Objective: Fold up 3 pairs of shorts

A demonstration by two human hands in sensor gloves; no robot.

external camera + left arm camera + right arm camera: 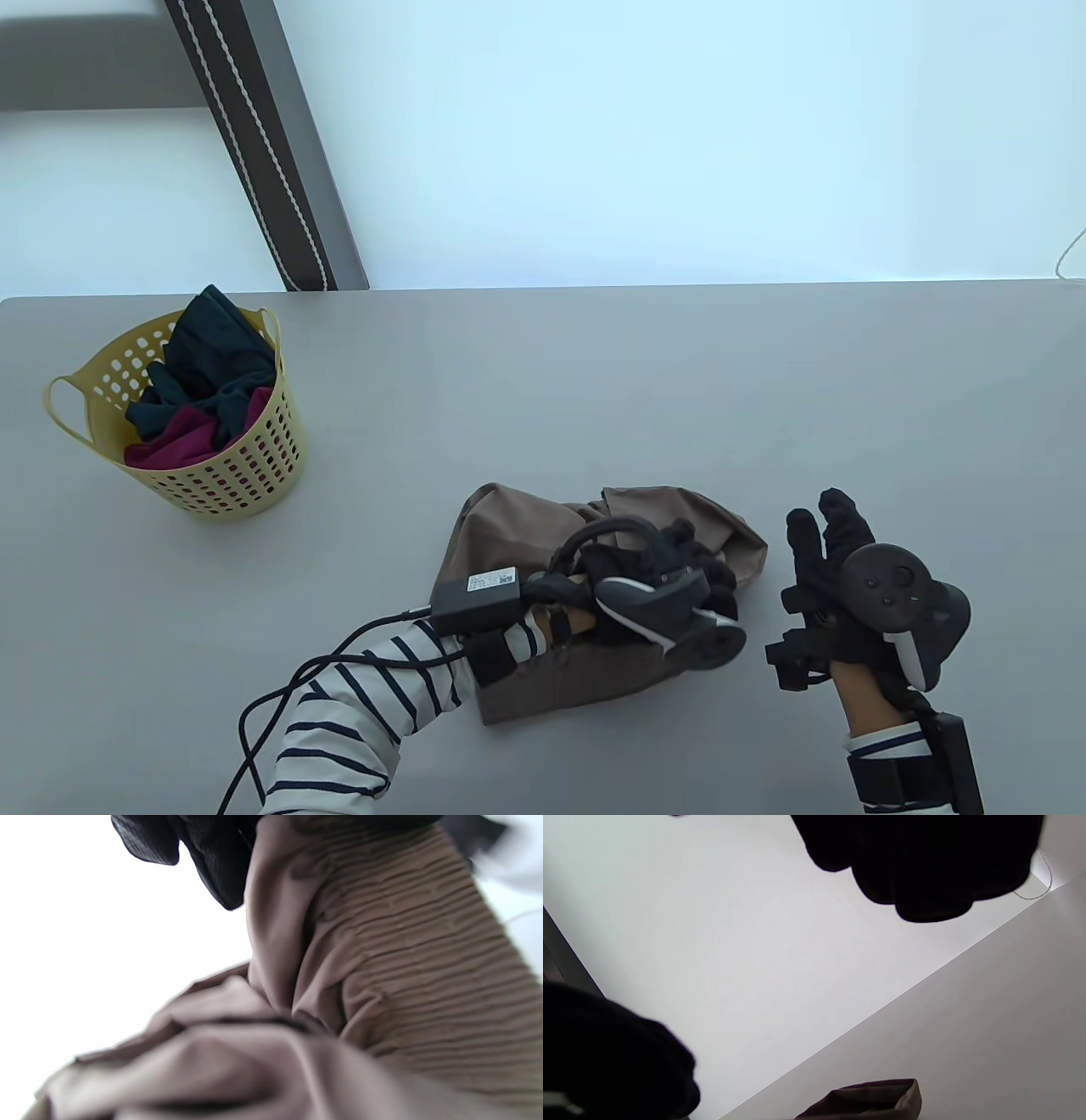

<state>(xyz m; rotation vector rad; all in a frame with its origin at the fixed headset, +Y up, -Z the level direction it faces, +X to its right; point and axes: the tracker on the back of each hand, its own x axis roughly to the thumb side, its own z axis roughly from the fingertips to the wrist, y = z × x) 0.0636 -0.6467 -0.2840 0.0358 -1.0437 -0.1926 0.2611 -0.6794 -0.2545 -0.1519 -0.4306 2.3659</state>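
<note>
Crumpled taupe-brown fabric shorts (517, 543), right of the yellow perforated plastic basket (246, 475): left hand (670, 577) clenched on the bunched waistband, right hand (836, 552) released, fingers straight, just right of the shorts' free edge.

table view looks down from above; left wrist view sits pressed close against brown shorts (382, 984); right wrist view faces the table (967, 1027), sharing the shorts' edge.
</note>
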